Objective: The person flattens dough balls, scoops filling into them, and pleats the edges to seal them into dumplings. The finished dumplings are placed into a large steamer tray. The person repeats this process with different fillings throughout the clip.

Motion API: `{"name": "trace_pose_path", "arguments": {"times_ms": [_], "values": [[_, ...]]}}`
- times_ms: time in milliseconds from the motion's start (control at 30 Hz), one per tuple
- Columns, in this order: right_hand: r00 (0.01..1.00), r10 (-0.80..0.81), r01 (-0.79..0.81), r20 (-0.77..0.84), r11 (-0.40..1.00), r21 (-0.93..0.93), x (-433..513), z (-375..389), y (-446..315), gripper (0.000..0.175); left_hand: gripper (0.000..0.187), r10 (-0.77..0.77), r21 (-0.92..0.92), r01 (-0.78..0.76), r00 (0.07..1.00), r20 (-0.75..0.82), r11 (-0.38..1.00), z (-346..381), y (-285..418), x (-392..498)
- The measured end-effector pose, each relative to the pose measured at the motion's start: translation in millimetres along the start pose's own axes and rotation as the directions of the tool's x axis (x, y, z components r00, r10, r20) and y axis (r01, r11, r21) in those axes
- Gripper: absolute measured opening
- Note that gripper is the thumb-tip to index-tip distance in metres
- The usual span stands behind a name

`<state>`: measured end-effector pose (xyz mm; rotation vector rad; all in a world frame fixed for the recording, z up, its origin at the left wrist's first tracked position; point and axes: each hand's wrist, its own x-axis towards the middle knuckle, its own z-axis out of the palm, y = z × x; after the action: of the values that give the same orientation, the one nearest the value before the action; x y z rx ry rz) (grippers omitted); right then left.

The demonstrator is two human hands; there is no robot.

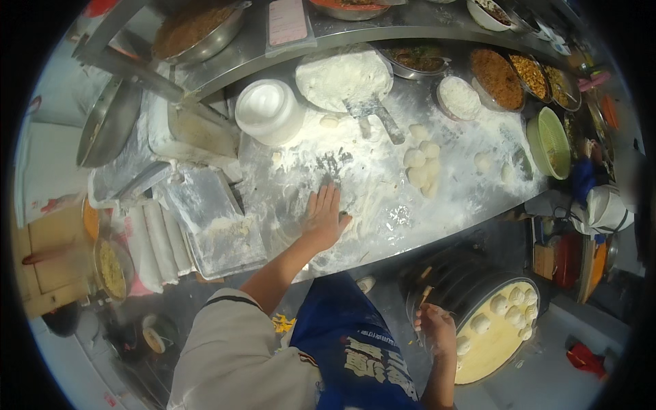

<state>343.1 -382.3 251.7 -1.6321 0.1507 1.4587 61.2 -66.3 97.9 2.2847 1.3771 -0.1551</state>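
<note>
My left hand (324,215) lies flat, palm down, on the floured steel worktop (389,179), thumb spread and nothing visible in it. Bits of flour surround it. To its right sit several pale dough pieces (423,159). Beyond them, a metal dough scraper (379,118) rests at the edge of a heap of flour (343,77). My right hand (436,328) is lower, off the worktop, with curled fingers beside a stack of round steamers (456,277); whether it grips anything cannot be made out. Several pleated buns (499,305) sit on the top steamer's pale liner (492,353).
A white tub (269,113) stands at the back left, near metal trays (225,246). Bowls of brown filling (496,77) and white powder (459,97), plus a green basket (548,143), line the far right. A steel shelf (359,36) overhangs the back. Another person's sleeve (584,179) shows at right.
</note>
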Motion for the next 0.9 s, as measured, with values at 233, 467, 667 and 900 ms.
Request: {"name": "trace_pose_path", "arguments": {"times_ms": [233, 467, 667, 900], "values": [[0.998, -0.034, 0.039, 0.047, 0.993, -0.112, 19.1, 37.5, -31.6, 0.022, 0.058, -0.144, -0.227, 0.016, 0.815, -0.562, 0.974, -59.7, -73.3, 192.4], [0.932, -0.296, 0.356, 0.209, 0.856, -0.375, 84.7, 91.7, -18.2, 0.029, 0.031, -0.157, -0.806, 0.233, 0.972, 0.175, 0.544, -113.9, -18.8, 76.3], [0.585, -0.45, 0.811, 0.675, 0.353, -0.468, 114.3, 221.7, -28.7, 0.048, 0.043, 0.145, -0.877, 0.449, 0.892, 0.429, -0.172, -69.6, 4.3, -75.2], [0.53, -0.356, 0.845, 0.77, 0.294, -0.446, 89.8, 253.9, -25.0, 0.043, 0.04, -0.033, -0.93, 0.357, 0.932, 0.361, -0.086, -53.4, -22.0, -120.7]]}}
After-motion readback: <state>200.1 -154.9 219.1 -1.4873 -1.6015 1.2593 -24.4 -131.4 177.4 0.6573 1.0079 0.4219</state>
